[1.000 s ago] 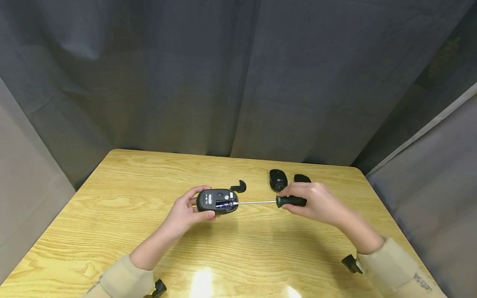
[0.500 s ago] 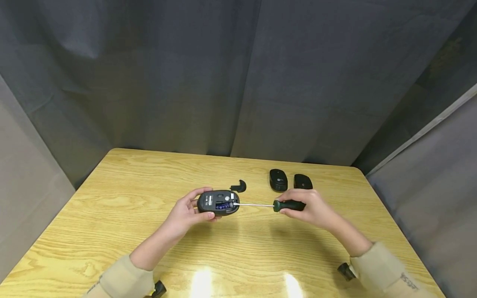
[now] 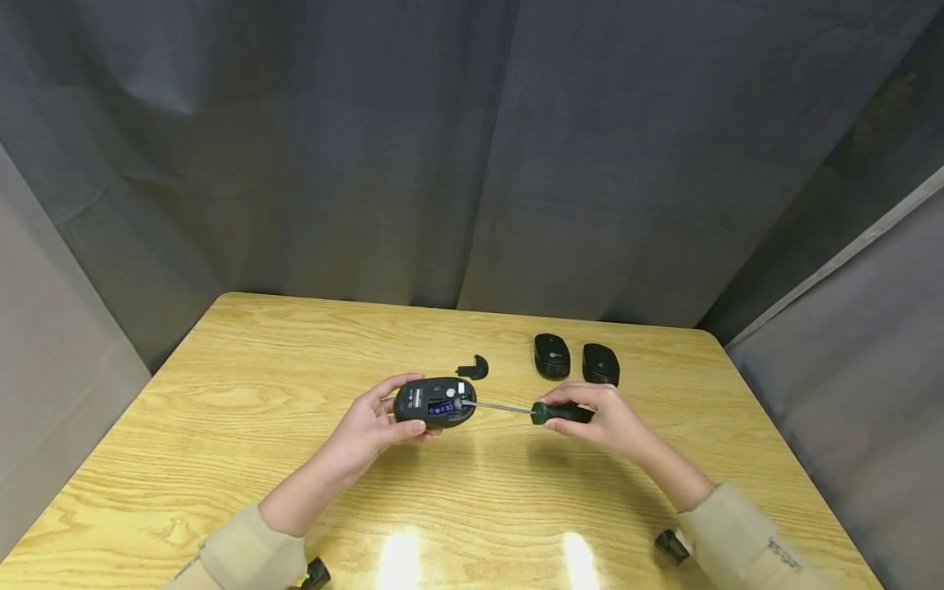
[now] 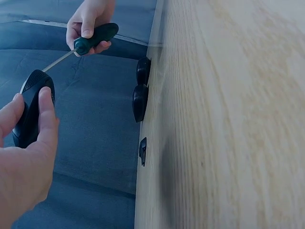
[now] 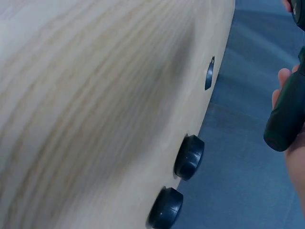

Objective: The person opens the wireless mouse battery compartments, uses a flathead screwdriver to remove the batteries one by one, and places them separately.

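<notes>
My left hand (image 3: 369, 422) grips a black computer mouse (image 3: 422, 401) by its rounded end, underside up. Its battery compartment is uncovered, and a dark blue battery (image 3: 441, 408) lies inside. My right hand (image 3: 601, 414) holds a screwdriver (image 3: 542, 413) by its dark green handle, the thin shaft pointing left. The shaft's tip is at the right end of the battery compartment; whether it touches the battery is too small to tell. In the left wrist view, the mouse (image 4: 31, 109) is seen edge-on, with the screwdriver (image 4: 83, 45) reaching its top end.
A small black battery cover (image 3: 475, 368) lies on the wooden table (image 3: 295, 344) just behind the held mouse. Two more black mice, one mouse (image 3: 551, 356) and another mouse (image 3: 601, 364), sit at the back right. A grey curtain (image 3: 369, 164) hangs behind the table.
My right hand has moved left and slightly nearer me, tilting the screwdriver so its handle sits lower. The held mouse has shifted slightly right. The rightmost mouse on the table is now fully uncovered.
</notes>
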A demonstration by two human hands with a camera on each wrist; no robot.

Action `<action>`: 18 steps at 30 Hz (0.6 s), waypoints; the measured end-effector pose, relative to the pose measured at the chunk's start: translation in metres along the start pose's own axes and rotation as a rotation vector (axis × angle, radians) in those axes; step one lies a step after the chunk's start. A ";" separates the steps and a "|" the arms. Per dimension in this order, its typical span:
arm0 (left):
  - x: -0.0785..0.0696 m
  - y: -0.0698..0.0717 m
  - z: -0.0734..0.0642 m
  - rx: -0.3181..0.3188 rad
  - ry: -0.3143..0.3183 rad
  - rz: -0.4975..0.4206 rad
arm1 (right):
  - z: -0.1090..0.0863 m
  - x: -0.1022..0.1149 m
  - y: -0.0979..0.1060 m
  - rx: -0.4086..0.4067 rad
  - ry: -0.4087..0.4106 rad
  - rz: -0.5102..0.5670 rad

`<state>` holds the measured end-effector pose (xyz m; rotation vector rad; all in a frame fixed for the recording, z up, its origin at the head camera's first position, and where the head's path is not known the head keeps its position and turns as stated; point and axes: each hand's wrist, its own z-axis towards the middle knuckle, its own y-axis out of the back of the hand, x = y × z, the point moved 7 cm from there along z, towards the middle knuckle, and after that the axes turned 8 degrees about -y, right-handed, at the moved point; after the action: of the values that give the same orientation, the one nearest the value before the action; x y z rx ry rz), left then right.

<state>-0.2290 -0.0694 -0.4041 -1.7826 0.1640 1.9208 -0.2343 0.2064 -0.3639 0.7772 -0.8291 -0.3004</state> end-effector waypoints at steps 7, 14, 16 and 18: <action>0.004 -0.004 0.002 0.012 0.030 -0.025 | -0.001 -0.010 -0.010 0.025 -0.059 0.072; 0.008 -0.011 0.002 0.026 0.051 -0.017 | 0.002 -0.008 -0.015 0.020 -0.042 0.063; 0.008 -0.010 0.002 0.018 0.050 -0.015 | 0.003 -0.005 -0.014 0.013 -0.043 0.053; 0.007 -0.010 0.002 0.021 0.041 -0.008 | 0.004 0.003 -0.012 0.005 -0.038 0.052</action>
<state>-0.2266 -0.0577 -0.4082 -1.8070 0.1905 1.8715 -0.2348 0.1946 -0.3695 0.7558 -0.8844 -0.2674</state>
